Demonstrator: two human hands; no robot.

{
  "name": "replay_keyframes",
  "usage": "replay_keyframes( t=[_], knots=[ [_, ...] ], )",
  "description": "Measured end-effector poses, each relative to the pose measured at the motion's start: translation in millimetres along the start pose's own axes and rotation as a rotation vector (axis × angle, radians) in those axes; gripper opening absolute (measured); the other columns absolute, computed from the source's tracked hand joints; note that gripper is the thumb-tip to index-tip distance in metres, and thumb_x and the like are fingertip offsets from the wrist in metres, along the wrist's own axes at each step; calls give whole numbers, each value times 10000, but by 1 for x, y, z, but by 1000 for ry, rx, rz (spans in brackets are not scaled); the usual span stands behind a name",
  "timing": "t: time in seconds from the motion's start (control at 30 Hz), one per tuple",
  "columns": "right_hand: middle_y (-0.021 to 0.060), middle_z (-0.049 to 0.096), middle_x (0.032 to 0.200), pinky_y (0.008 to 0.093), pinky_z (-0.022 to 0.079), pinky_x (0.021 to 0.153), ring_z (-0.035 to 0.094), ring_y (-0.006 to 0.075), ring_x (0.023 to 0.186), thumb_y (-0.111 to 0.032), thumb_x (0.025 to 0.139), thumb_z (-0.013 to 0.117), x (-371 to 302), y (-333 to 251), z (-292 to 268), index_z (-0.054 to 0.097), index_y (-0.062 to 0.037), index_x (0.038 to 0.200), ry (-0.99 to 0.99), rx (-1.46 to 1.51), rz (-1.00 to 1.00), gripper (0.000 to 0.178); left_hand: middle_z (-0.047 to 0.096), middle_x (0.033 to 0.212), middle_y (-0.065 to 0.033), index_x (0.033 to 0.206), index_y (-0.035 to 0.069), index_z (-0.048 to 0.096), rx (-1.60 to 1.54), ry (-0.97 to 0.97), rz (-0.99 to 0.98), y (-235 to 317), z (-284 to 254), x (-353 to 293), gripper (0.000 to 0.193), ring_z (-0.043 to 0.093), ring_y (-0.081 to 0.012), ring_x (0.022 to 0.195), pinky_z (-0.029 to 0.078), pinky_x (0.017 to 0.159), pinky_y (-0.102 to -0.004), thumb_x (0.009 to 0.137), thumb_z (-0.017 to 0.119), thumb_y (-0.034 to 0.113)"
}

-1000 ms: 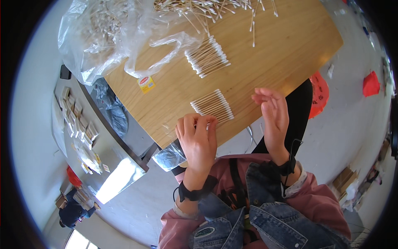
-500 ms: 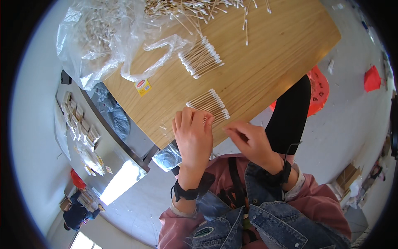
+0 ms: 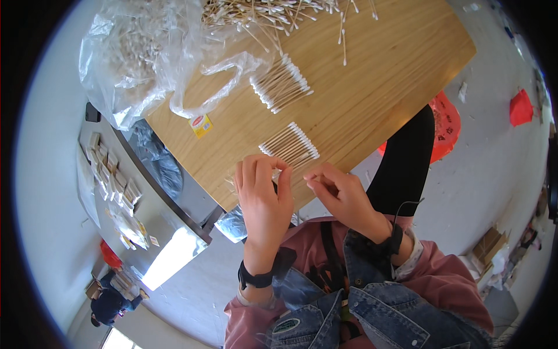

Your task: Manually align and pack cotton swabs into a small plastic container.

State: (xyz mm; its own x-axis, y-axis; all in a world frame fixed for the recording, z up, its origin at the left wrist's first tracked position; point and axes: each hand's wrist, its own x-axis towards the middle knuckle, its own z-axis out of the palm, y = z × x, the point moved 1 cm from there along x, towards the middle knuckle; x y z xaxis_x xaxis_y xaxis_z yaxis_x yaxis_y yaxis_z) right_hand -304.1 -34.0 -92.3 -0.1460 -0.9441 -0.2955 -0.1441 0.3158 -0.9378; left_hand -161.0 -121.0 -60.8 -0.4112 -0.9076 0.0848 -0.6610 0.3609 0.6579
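The nearer swab row (image 3: 289, 143) lies just beyond the left grip (image 3: 261, 191).

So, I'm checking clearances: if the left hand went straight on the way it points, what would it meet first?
Most likely the nearer row of cotton swabs, just beyond the left hand; depth is unclear, so they may already touch.

Left: grey side table (image 3: 164, 228), packets (image 3: 104, 168) spread along it, black object (image 3: 92, 112) at its far end. Grey plastic (image 3: 161, 160) bunched just beside its edge. Lower left: co-worker (image 3: 108, 305), dark top. Right: floor (image 3: 459, 192), large red item (image 3: 446, 131), smaller red item (image 3: 521, 109), cardboard (image 3: 489, 244).
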Motion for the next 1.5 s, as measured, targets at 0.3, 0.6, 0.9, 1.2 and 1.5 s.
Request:
replay_keyframes(
  t=[0.3,0.6,0.9,1.2,1.5],
  knots=[
    [-17,614,792,169,418,524,555,25,635,-39,966,647,-34,-20,-46,632,-28,1027,160,323,16,63,635,964,-144,964,-2,623,-473,-293,-37,39,6,-29,138,602,-318,926,480,814,-380,849,664,-67],
    [-24,611,792,180,394,565,512,28,657,-108,1003,589,-79,26,-199,610,-77,1269,897,-347,174,269,327,1576,-227,1552,-37,215,240,-124,40,-2,29,-5,986,245,-408,1498,170,1215,-534,822,787,300],
    [118,665,972,384,499,817,631,318,909,32,837,657,6,-17,-81,679,-39,1004,227,-335,-423,183,207,1622,-284,1535,-95,225,468,-156,8,2,52,-14,1201,159,-405,1531,151,1215,-557,732,741,634],
    [31,629,885,384,460,797,600,273,889,80,695,661,52,10,-47,663,-74,803,131,-360,-573,188,212,1617,-288,1532,-107,214,444,-156,2,-5,64,-17,1192,178,-404,1526,147,1221,-538,781,615,727],
    [17,624,900,377,449,794,582,257,887,67,685,670,54,7,-47,668,-85,785,82,-445,-620,182,221,1618,-277,1529,-102,229,438,-127,9,-6,64,-16,1178,196,-397,1522,155,1220,-536,786,607,731]
  ],
)
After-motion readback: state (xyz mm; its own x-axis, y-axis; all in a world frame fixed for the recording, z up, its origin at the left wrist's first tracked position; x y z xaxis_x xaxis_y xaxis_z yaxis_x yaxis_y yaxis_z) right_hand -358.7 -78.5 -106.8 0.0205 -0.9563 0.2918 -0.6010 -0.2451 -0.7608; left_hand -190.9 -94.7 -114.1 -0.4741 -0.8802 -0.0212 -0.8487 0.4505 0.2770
